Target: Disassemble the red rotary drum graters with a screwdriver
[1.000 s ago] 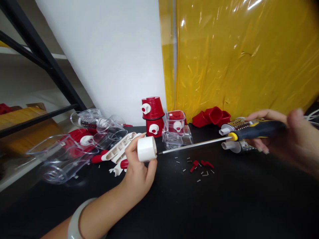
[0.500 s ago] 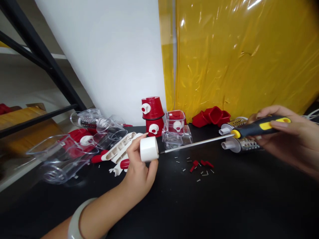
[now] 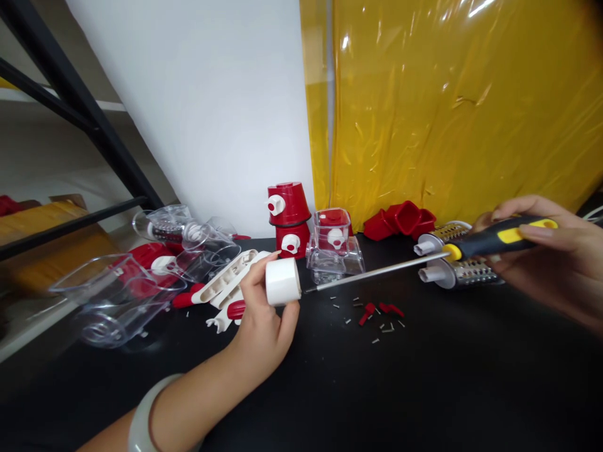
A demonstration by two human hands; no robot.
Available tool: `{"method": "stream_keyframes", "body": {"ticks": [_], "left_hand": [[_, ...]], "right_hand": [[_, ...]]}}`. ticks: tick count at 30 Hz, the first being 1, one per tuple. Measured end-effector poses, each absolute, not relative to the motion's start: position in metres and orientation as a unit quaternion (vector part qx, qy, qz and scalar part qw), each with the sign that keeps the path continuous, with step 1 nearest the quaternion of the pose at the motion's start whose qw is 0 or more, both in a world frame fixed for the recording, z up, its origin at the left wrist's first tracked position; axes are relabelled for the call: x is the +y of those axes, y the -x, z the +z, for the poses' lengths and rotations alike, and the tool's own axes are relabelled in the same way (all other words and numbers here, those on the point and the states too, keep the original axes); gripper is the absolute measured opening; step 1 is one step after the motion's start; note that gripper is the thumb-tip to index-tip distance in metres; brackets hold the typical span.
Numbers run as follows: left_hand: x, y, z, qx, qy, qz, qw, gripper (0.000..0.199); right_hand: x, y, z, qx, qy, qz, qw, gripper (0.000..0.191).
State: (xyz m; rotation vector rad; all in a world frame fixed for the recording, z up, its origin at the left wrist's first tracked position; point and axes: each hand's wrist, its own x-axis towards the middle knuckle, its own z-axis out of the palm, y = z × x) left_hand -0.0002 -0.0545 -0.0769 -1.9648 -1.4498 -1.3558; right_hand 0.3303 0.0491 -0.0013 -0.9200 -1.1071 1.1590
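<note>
My left hand (image 3: 266, 320) is closed around a short white plastic cylinder (image 3: 281, 281), held on its side above the black table. Its right end faces the tip of a long screwdriver (image 3: 377, 272) with a black and yellow handle. That handle sits in the closed fingers of my right hand (image 3: 560, 251). A small gap shows between the tip and the cylinder's rim. Below the shaft, several small screws (image 3: 387, 329) and a few little red pieces (image 3: 367, 312) lie scattered. The inside of the cylinder is turned away from view.
Left lie clear plastic housings (image 3: 108, 301) and white handle parts (image 3: 228, 276) with red grips. Two stacked red bases (image 3: 288, 207) stand at the back beside a clear housing (image 3: 332, 242). Red hoppers (image 3: 400, 220) and metal grater drums (image 3: 459, 274) sit at right. A black rack (image 3: 80, 100) rises left.
The screwdriver and my right hand have drawn back slightly to the right, so its tip is farther from the cylinder. My left hand has barely moved.
</note>
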Motion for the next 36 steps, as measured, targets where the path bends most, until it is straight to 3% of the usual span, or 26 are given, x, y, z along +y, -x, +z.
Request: {"method": "stream_keyframes", "body": {"ticks": [10,27,36], "left_hand": [[-0.055,-0.004,-0.065,-0.474,0.73,-0.441,0.219,0.07],[-0.05,0.001,-0.067,-0.524,0.749,-0.388,0.116,0.062],[-0.054,-0.006,-0.065,-0.553,0.735,-0.392,0.02,0.052]], "right_hand": [[0.049,-0.328,-0.001,-0.488,0.422,0.481,0.594,0.032],[0.061,-0.336,-0.007,-0.562,0.439,0.401,0.575,0.024],[0.061,-0.338,-0.011,-0.566,0.408,0.426,0.576,0.023]]}}
